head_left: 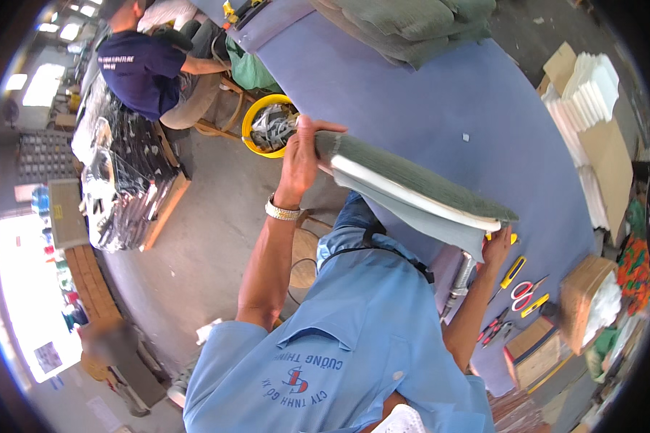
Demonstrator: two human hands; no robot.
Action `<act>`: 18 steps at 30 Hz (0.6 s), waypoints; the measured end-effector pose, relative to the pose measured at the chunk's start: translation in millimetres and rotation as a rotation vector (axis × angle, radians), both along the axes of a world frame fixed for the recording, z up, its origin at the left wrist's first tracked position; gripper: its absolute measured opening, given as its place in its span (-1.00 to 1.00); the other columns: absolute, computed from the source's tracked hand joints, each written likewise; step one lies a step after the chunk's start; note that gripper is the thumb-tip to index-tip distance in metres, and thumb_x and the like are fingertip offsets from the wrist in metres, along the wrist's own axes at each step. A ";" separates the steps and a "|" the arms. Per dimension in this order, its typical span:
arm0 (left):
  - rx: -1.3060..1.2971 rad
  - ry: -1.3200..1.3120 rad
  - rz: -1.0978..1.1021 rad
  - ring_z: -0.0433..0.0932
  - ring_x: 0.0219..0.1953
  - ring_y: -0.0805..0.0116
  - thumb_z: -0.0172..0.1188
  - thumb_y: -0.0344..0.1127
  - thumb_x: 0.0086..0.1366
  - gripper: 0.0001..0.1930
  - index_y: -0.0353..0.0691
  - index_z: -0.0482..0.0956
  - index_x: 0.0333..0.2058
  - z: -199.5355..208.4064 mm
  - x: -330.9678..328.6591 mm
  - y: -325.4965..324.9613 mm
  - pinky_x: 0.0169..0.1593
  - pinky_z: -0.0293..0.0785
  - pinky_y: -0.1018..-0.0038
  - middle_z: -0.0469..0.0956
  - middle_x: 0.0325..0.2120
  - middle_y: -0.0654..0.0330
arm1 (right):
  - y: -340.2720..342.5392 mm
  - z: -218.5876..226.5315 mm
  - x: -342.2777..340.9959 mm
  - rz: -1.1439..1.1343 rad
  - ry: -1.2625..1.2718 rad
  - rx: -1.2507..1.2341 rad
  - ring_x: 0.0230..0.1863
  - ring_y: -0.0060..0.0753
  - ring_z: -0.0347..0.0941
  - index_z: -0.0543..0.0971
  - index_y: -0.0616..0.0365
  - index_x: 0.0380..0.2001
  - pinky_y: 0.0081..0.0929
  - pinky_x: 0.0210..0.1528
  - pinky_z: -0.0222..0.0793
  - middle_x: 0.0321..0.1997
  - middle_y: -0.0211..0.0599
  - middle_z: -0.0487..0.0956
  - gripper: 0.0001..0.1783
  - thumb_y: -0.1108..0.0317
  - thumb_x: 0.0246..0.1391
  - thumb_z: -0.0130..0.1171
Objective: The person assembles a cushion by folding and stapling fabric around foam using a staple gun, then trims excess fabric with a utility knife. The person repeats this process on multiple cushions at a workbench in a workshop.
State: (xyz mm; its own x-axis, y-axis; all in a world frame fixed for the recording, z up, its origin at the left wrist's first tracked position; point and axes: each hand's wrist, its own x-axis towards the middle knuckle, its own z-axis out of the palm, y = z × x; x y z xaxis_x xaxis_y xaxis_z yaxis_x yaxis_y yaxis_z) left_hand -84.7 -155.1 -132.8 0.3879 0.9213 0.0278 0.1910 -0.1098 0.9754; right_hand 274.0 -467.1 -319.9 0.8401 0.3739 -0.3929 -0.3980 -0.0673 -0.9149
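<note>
Between my two hands is a long, curved padded panel (419, 173), tilted over the near edge of the table. Grey-green fabric covers its top, a white foam edge shows along the near side, and a loose fabric flap (412, 213) hangs below it. My left hand (300, 155) grips the panel's left end, with its fingers on the top edge. At the lower right end, my right hand (495, 249) is closed on the panel's corner and fabric; its fingertips are partly hidden. A metal air tool (461, 280) lies beside my right forearm.
On the blue-grey table (440, 94) lie a yellow screwdriver (511, 274), scissors (524, 294), a yellow utility knife (535, 305) and pliers (492, 329). Fabric pieces (404, 25) are piled at the far edge. A yellow bucket (248, 126) stands left, near a seated co-worker (141, 68).
</note>
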 end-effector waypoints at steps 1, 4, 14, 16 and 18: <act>0.097 0.018 -0.049 0.62 -0.25 0.25 -0.47 0.24 0.62 -0.16 -0.28 0.75 -0.17 7.6 5.8 -1.0 -0.08 0.54 0.32 0.69 -0.33 0.14 | -9.5 -8.0 7.4 0.009 -0.020 -0.022 -0.01 -0.47 0.58 0.33 0.07 0.40 -0.55 -0.25 0.51 0.08 -0.36 0.61 -0.46 0.09 0.49 -0.01; 0.160 0.114 -0.093 0.65 -0.25 0.28 -0.57 0.25 0.62 -0.09 -0.31 0.76 -0.18 30.2 26.7 -3.9 -0.02 0.53 0.38 0.72 -0.36 0.13 | -18.9 -4.8 34.1 0.067 -0.113 -0.125 0.02 -0.48 0.57 0.46 0.13 0.27 -0.57 -0.18 0.53 0.05 -0.33 0.61 -0.58 0.19 0.50 -0.01; 0.388 0.259 -0.148 0.66 -0.37 0.15 -0.39 0.14 0.65 -0.21 -0.36 0.75 -0.28 93.1 94.3 -19.8 -0.16 0.55 0.30 0.71 -0.45 0.01 | 44.6 222.6 -9.8 0.078 -0.684 0.124 0.09 -0.30 0.60 0.60 0.24 0.08 -0.35 0.19 0.48 0.11 -0.17 0.64 -0.70 0.32 0.46 0.02; 0.418 0.220 -0.203 0.66 -0.37 0.14 -0.38 0.09 0.66 -0.23 -0.36 0.75 -0.30 96.9 104.9 -19.9 -0.16 0.54 0.29 0.71 -0.44 0.01 | 51.5 246.2 -35.3 0.312 -0.677 0.129 0.07 -0.29 0.62 0.62 0.23 0.05 -0.33 0.20 0.48 0.08 -0.16 0.66 -0.73 0.36 0.39 0.12; 0.476 0.132 -0.252 0.60 -0.40 0.08 -0.32 0.07 0.65 -0.28 -0.31 0.76 -0.32 98.1 119.1 -21.7 -0.21 0.49 0.24 0.63 -0.48 0.01 | 63.2 255.3 -56.8 0.501 -0.846 0.202 0.06 -0.21 0.63 0.63 0.22 0.04 -0.27 0.19 0.49 0.07 -0.13 0.67 -0.68 0.37 0.25 0.27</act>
